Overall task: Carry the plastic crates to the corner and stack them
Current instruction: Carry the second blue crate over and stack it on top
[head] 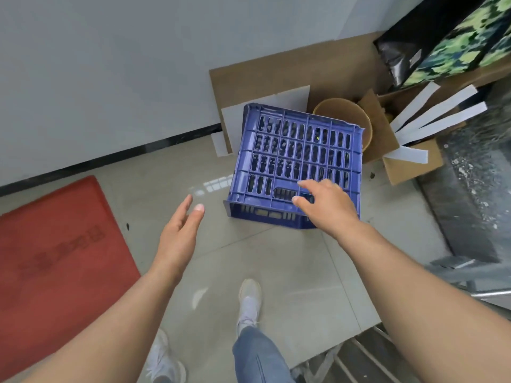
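Head view shows the blue crate (297, 158) on the floor, middle of the frame, near the cardboard (265, 78). My right hand (323, 203) hovers open over its handle hole. My left hand (181, 230) is open, holding nothing. I should grab both sides evenly.

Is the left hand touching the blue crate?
Apart. The head view shows bare floor tile between the open left hand and the blue crate; only the right hand overlaps the crate.
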Available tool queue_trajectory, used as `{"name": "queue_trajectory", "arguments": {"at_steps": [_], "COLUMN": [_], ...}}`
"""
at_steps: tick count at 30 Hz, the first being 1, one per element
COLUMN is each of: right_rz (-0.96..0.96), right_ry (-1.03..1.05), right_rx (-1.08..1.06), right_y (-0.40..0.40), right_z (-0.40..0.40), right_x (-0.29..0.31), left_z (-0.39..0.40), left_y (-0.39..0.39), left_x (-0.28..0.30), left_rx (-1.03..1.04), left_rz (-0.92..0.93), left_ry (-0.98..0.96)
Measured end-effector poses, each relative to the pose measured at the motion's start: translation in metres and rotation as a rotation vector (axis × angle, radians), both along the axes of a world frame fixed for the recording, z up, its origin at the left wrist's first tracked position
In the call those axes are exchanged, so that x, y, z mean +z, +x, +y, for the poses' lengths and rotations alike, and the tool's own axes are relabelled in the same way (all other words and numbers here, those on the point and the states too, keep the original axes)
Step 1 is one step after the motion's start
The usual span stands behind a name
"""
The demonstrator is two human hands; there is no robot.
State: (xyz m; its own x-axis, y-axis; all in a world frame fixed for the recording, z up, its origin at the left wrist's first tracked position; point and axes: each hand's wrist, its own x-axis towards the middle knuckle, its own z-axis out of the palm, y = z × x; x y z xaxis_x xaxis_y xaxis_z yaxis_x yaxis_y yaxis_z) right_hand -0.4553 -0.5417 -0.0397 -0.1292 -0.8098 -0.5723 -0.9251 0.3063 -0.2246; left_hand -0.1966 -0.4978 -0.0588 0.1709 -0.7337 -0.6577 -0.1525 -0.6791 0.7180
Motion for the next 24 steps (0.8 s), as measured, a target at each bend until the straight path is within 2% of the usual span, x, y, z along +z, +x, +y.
{"name": "queue_trajectory", "arguments": {"at_steps": [3,6,14,24], "right_rz": [0.092,0.135,0.135,0.046], "right_ry": [0.087,0.121,0.105,-0.016], "right_rx": [0.183,0.267,0.243,0.000], "right_y": [0.008,0.018,0.036,0.123], "right_z": [-0.003,-0.001,0.001,0.023], "right_x": [-0.031,-0.056,-0.089,-0.099], "left_z": [0.006,0.011,0.029,0.057], "left_y": [0.009,0.021,0.058,0.133], "left_x": [-0.035,-0.063,-0.102,-0.120], "left_rx": [0.016,0.046,0.095,0.121], "left_rz": [0.009,0.012,0.036,0.047], "left_ry": [0.030,0.048,0.064,0.053]}}
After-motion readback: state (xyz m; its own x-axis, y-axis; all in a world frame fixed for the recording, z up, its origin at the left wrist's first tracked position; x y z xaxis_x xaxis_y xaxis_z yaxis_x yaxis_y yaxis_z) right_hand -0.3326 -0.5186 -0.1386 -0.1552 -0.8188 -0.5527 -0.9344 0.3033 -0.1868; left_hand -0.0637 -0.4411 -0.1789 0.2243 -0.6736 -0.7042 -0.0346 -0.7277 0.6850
